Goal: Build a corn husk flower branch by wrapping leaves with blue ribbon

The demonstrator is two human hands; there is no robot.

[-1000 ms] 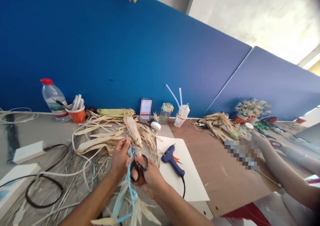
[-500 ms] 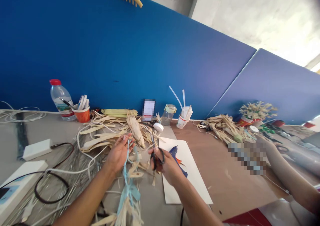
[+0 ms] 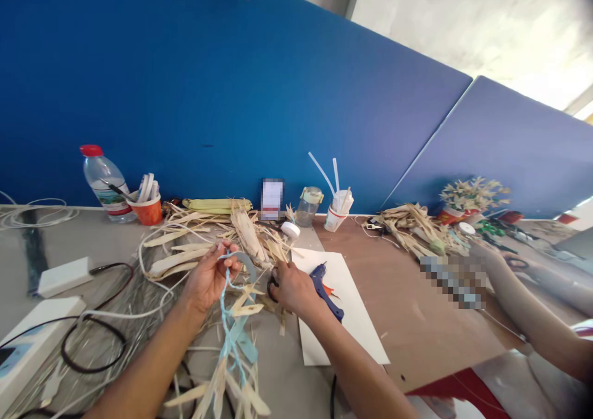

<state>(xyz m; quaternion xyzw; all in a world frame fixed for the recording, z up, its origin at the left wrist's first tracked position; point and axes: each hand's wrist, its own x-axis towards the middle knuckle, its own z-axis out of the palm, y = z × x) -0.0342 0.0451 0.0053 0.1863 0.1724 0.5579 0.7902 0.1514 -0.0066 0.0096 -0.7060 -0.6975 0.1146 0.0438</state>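
My left hand [image 3: 209,277] is closed on the top of a light blue string [image 3: 228,311] that hangs down with pale dried husk pieces [image 3: 241,303] tied along it. A curved blue-grey strip [image 3: 244,261] arcs from its fingertips. My right hand [image 3: 288,288] rests low on the table, fingers curled round black scissors [image 3: 272,281] whose handle shows at its left side. Just right of that hand lies a blue glue gun [image 3: 325,288] on a white sheet [image 3: 345,311].
Dried corn husks [image 3: 204,243] pile up behind my hands. A water bottle [image 3: 102,184], orange cup [image 3: 146,209], jar [image 3: 308,206] and cup of glue sticks [image 3: 336,212] stand along the blue partition [image 3: 231,97]. Cables [image 3: 83,338] lie left. Another person's arm [image 3: 523,314] works at right.
My right hand moved away from the string and down to the table with the scissors. My left hand still holds the string, now slightly lower and further left.
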